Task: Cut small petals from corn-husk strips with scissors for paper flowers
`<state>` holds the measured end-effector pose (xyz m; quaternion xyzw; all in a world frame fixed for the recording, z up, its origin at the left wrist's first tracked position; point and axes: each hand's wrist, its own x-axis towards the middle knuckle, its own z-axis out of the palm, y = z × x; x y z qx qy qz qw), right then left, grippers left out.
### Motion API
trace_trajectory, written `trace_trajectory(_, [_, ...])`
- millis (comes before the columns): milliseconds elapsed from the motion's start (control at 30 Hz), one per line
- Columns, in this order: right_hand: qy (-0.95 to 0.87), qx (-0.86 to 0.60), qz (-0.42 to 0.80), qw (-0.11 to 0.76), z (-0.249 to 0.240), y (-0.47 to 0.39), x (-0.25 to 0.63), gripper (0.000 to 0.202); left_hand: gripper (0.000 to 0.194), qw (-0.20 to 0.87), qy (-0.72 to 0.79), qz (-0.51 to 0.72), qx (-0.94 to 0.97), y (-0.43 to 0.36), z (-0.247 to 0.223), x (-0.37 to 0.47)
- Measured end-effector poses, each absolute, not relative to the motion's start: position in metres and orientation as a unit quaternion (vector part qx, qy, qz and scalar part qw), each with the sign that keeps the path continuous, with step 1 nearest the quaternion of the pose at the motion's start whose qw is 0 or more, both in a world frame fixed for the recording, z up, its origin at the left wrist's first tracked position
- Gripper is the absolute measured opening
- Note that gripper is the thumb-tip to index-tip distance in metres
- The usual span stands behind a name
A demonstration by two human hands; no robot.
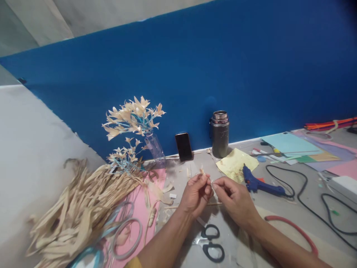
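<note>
Now, left hand (195, 194) pinches small pale-tan dried-husk piece (202, 171) between thumb and fingers, long axis running up and far-left; right hand (233, 200) just right of near end, fingertips bunched, whether gripping unclear.

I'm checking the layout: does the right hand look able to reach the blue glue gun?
Probably yes: the glue gun lies near the right hand with nothing standing between, though that hand seems occupied.
</note>
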<state>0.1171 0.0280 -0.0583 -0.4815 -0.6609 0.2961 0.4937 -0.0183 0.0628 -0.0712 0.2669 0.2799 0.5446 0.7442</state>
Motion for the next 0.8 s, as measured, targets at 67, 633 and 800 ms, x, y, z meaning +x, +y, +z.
trace_trajectory(67, [-0.660,-0.481,0.292,0.498,-0.060,0.028,0.117,0.024,0.032,0.743,0.285,0.541,0.272,0.062,-0.070,-0.018])
trace_trajectory(633, [-0.708,-0.481,0.169,0.490,-0.070,0.032,0.120,0.023,0.028,0.719,0.284,0.543,0.329,0.055,-0.061,-0.015])
trace_trajectory(800, [-0.717,-0.459,0.092,0.516,-0.073,0.032,0.122,0.023,0.034,0.709,0.287,0.547,0.340,0.051,-0.056,-0.015])
